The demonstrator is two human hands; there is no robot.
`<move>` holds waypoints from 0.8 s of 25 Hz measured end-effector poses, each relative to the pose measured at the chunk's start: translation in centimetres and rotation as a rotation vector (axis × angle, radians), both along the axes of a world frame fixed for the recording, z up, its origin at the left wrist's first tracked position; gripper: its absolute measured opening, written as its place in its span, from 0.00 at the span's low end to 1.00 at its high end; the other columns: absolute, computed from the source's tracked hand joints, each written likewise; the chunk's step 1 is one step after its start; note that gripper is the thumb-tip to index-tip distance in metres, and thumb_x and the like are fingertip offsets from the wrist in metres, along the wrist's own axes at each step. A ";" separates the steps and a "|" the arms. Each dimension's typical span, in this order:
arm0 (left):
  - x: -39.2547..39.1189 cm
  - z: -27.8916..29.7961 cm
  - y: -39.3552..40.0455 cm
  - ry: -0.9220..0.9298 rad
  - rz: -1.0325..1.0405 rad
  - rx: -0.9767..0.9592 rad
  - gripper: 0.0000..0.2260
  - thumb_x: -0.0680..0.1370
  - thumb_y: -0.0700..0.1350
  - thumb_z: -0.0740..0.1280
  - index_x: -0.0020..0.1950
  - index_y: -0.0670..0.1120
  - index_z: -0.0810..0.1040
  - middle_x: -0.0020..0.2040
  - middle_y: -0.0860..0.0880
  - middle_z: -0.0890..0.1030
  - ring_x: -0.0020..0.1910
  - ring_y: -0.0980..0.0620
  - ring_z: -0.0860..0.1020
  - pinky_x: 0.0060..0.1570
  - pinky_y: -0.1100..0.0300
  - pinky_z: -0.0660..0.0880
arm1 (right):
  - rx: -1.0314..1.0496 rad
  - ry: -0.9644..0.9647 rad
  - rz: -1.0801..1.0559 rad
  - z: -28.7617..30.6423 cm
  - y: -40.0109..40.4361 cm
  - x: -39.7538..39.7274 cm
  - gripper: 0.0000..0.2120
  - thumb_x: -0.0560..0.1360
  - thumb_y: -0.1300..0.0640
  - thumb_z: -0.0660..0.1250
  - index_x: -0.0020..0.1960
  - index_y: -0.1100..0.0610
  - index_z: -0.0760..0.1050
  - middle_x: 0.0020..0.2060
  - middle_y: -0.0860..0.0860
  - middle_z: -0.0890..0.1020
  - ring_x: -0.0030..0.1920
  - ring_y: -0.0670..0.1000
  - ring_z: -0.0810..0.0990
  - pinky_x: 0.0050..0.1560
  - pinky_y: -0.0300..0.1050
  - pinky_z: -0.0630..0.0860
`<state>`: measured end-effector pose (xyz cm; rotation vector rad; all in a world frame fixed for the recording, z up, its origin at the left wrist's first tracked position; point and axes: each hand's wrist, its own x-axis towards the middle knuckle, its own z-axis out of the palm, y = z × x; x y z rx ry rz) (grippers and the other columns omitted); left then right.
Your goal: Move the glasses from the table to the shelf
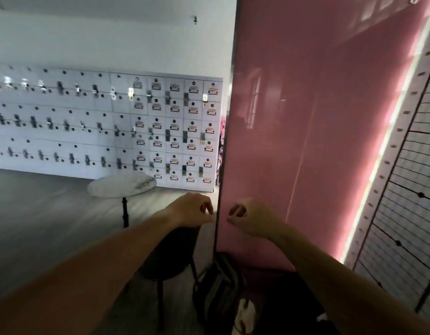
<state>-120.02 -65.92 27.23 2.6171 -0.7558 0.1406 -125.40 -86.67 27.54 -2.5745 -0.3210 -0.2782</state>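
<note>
No glasses show anywhere in this blurred view. My left hand (pixel 192 210) hovers in front of me with its fingers curled down and nothing visible in them. My right hand (pixel 251 220) is level with it, just to the right, before the pink panel (pixel 318 141); thumb and forefinger curl into a loose ring around nothing I can see. A small round white marble table (pixel 122 186) on a thin black leg stands beyond my left hand, its top bare. The shelf unit (pixel 407 189), white with a black wire grid, runs up the right edge beside a glowing light strip.
A white wall of small lockers (pixel 107 126) fills the back left. A dark round stool (pixel 170 259) stands below my left forearm. A dark backpack (pixel 218 293) rests on the floor against the foot of the pink panel.
</note>
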 end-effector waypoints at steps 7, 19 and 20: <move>7.2 -1.8 12.3 0.057 0.227 0.002 0.04 0.72 0.53 0.72 0.43 0.59 0.78 0.41 0.59 0.81 0.42 0.61 0.79 0.40 0.65 0.70 | -0.007 0.057 0.210 -0.3 11.4 12.0 0.05 0.70 0.47 0.73 0.43 0.43 0.77 0.42 0.43 0.81 0.42 0.42 0.80 0.39 0.37 0.74; 25.7 -0.9 21.7 0.044 0.483 0.037 0.04 0.72 0.52 0.72 0.45 0.56 0.81 0.41 0.57 0.81 0.46 0.55 0.79 0.49 0.59 0.75 | 0.013 0.068 0.401 0.2 21.4 35.9 0.07 0.70 0.47 0.73 0.46 0.48 0.80 0.41 0.43 0.80 0.40 0.39 0.79 0.33 0.32 0.68; 27.1 -0.6 22.3 0.039 0.496 0.031 0.04 0.72 0.52 0.72 0.46 0.56 0.81 0.41 0.57 0.81 0.46 0.55 0.79 0.48 0.59 0.74 | 0.010 0.068 0.416 0.3 22.2 37.5 0.06 0.71 0.47 0.73 0.46 0.47 0.80 0.41 0.42 0.80 0.39 0.38 0.78 0.33 0.32 0.67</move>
